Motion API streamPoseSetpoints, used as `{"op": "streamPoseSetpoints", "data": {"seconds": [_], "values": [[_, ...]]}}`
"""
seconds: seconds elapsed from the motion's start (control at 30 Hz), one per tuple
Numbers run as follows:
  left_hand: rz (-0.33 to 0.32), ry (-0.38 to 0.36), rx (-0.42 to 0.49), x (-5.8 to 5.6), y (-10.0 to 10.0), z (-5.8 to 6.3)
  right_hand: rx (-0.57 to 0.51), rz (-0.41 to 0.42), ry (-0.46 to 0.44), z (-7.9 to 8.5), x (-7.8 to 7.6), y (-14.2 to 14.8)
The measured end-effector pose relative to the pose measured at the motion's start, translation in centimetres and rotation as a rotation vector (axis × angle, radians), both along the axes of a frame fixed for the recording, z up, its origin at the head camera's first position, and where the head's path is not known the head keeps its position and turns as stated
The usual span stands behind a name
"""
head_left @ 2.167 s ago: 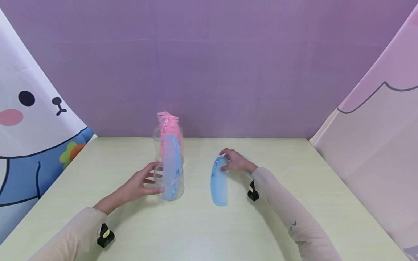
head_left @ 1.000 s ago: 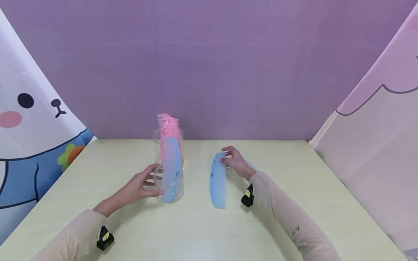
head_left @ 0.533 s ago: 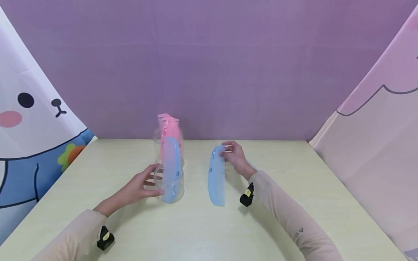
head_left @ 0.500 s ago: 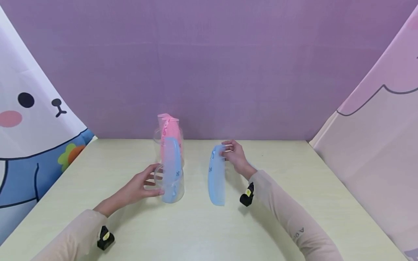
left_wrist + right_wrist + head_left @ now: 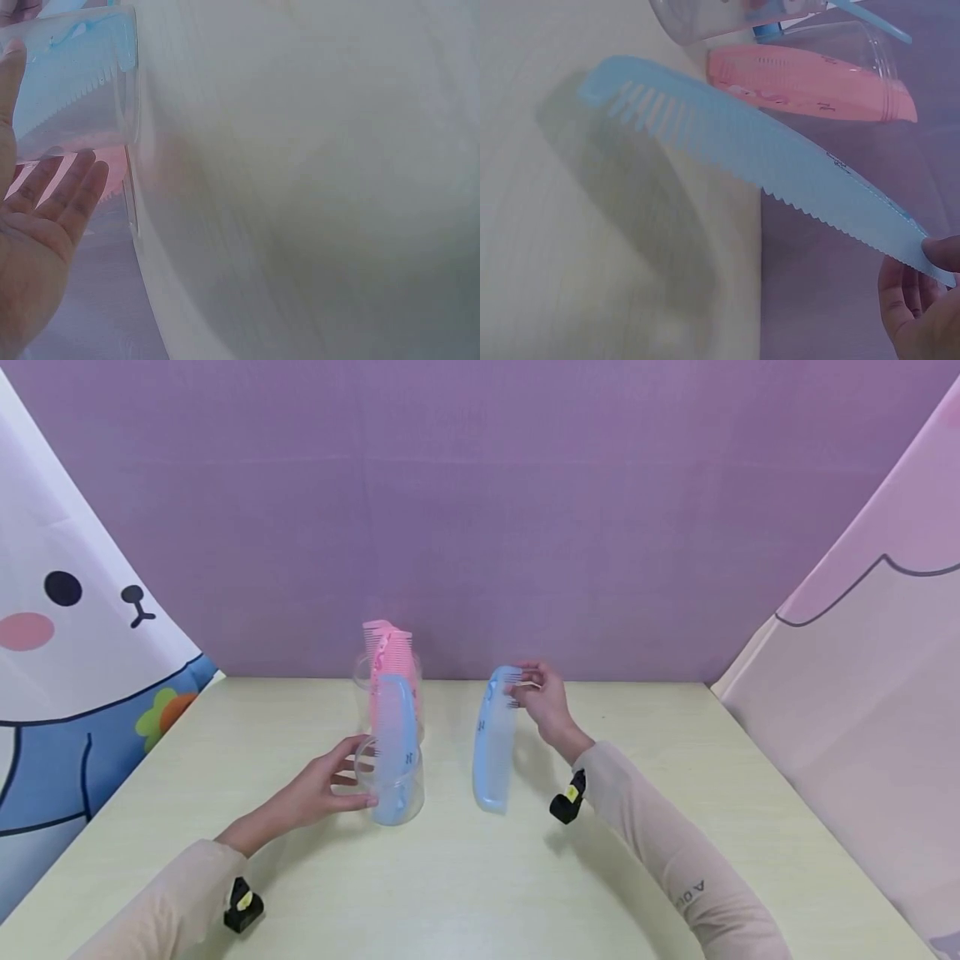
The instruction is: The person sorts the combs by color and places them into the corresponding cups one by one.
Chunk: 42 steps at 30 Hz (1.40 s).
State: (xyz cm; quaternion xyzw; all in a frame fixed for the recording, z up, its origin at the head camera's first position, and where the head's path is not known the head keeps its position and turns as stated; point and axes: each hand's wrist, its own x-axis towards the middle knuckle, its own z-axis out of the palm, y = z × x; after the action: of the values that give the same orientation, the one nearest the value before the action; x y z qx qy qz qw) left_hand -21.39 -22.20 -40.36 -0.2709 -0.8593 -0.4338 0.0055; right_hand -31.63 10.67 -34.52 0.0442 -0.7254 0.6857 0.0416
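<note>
My left hand [image 5: 322, 785] holds a clear plastic cup [image 5: 417, 789] from its left side, thumb in front and fingers behind. A blue comb [image 5: 393, 718] stands upright in that cup. In the left wrist view the thumb lies against the cup wall [image 5: 75, 135]. To the right, my right hand [image 5: 551, 702] pinches another blue comb [image 5: 491, 739] by its top end, between thumb and fingers. This comb hangs tilted, teeth facing right, its lower end over the table; the right wrist view shows its shadow [image 5: 645, 187].
Directly behind the front cup stands a second clear cup [image 5: 361, 672] with pink combs [image 5: 393, 652] in it. A purple cloth [image 5: 600, 527] hangs at the back edge of the pale table [image 5: 465, 885]. Printed cloths flank both sides. Black cameras [image 5: 243, 906] sit at both wrists.
The right hand has lifted the blue comb off the table, raising its top end away and shifting it slightly left. The left hand and both cups have stayed in place.
</note>
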Motion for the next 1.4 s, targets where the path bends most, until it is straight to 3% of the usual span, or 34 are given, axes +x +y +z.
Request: {"op": "streamPoseSetpoints", "data": {"seconds": [0.33,0.9,1.4], "values": [[0.002,0.005,-0.004,0.1,0.0,0.1,-0.001,-0.001,0.127,2.0,0.2,-0.2],[0.002,0.011,-0.009,0.0,0.0,0.0,-0.123,0.035,0.348,5.5,1.5,-1.9],[-0.004,0.015,-0.007,0.1,0.0,0.2,-0.388,0.095,0.447,8.1,2.9,-4.4]]}}
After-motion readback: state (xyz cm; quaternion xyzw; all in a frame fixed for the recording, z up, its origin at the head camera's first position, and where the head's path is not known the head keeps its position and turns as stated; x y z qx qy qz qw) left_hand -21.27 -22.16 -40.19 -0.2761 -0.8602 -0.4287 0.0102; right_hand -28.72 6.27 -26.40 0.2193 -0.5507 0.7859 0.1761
